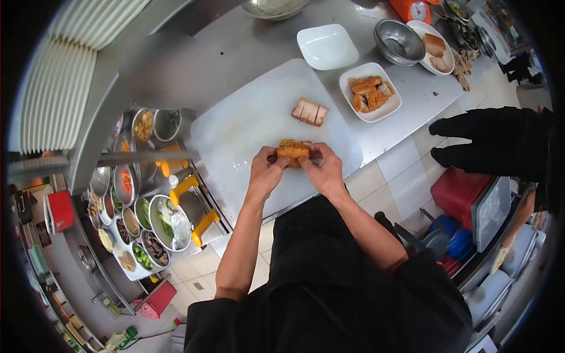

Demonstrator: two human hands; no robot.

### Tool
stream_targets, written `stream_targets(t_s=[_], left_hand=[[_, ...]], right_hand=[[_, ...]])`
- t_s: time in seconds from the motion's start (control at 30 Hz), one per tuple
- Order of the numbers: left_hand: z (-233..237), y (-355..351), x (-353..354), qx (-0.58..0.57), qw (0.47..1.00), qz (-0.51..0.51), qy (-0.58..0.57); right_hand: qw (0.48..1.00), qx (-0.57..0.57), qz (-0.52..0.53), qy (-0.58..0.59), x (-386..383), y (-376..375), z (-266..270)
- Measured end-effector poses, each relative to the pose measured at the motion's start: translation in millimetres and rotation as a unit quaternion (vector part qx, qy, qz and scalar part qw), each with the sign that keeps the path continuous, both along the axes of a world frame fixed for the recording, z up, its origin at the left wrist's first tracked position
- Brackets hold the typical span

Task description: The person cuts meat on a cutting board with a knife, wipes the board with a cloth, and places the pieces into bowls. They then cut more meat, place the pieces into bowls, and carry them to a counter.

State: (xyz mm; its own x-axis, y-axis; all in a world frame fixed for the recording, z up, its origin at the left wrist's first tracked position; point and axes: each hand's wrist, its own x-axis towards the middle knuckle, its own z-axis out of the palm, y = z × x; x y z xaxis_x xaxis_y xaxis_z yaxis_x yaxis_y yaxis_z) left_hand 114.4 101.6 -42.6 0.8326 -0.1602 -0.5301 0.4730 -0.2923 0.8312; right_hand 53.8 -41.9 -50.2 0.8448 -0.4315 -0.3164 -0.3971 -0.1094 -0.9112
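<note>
Between my left hand (268, 170) and my right hand (322, 168) is a browned, sliced piece of crispy pork (293, 152), gripped from both ends near the front of the white cutting board (235, 135). The fingers of both hands are curled around it, and their tips are partly hidden behind the meat. Just beyond, a paler block of pork belly (309, 112) lies on the board, cut into several slices. To the right of the board, a square white bowl (391, 113) holds golden-brown pieces. Behind it sits another square white bowl (327, 47) with nothing in it.
Steel bowls (399, 42), a white plate (447, 62) with meat and an orange scale (410, 10) stand at the back right. Yellow-handled knives (184, 189) and containers of ingredients (170, 222) are on the left. Another person in dark trousers (488, 141) stands at the right.
</note>
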Motion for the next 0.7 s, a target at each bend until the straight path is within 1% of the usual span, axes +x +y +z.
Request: stream_targets(t_s=[0.03, 0.07, 0.13, 0.2, 0.23, 0.27, 0.3, 0.33, 0.4, 0.47, 0.5, 0.53, 0.57, 0.6, 0.67, 0.7], left_hand=[[1, -1, 2, 0.001, 1.000, -0.004, -0.005], [1, -2, 4, -0.021, 1.000, 0.004, 0.001], [4, -3, 8, -0.044, 0.999, 0.007, 0.003], [9, -6, 11, -0.083, 0.997, 0.006, -0.005], [12, -9, 16, -0.082, 0.997, 0.003, -0.005], [16, -11, 24, -0.096, 0.995, -0.010, -0.029], [22, -16, 32, -0.112, 0.992, -0.024, -0.052], [25, -22, 41, -0.112, 0.992, -0.028, -0.052], [29, -37, 64, -0.090, 0.990, -0.064, -0.092], [12, -40, 79, -0.075, 0.989, -0.082, -0.097], [6, -40, 82, -0.049, 0.992, -0.087, -0.070], [7, -43, 87, -0.024, 0.994, -0.092, -0.045], [7, -44, 88, -0.026, 0.994, -0.099, -0.049], [10, -43, 86, -0.035, 0.994, -0.095, -0.036], [11, -44, 85, -0.043, 0.995, -0.092, -0.026], [7, -45, 86, -0.066, 0.995, -0.076, 0.004]], right_hand=[[1.000, -0.001, 0.015, 0.020, 3, -3, 1], [1.000, 0.000, 0.011, 0.014, 4, -4, 2], [0.998, 0.059, -0.015, 0.015, 7, -5, 11], [0.998, 0.067, -0.018, 0.008, 9, -10, 20], [0.996, 0.063, -0.044, -0.045, 11, -11, 22], [0.991, 0.059, -0.070, -0.097, 12, -12, 24], [0.991, 0.060, -0.074, -0.096, 18, -15, 26], [0.989, 0.054, -0.083, -0.110, 28, -21, 29], [0.986, 0.046, -0.097, -0.130, 40, -30, 27], [0.991, 0.083, -0.093, -0.053, 50, -35, 12], [0.990, 0.081, -0.099, -0.060, 52, -35, 8], [0.993, -0.016, -0.090, -0.070, 50, -34, 5], [0.987, -0.113, -0.082, -0.073, 49, -33, 0], [0.987, -0.114, -0.087, -0.074, 48, -32, -10], [0.996, 0.044, -0.070, -0.031, 52, -32, -24], [0.994, 0.080, -0.068, 0.006, 55, -36, -14]])
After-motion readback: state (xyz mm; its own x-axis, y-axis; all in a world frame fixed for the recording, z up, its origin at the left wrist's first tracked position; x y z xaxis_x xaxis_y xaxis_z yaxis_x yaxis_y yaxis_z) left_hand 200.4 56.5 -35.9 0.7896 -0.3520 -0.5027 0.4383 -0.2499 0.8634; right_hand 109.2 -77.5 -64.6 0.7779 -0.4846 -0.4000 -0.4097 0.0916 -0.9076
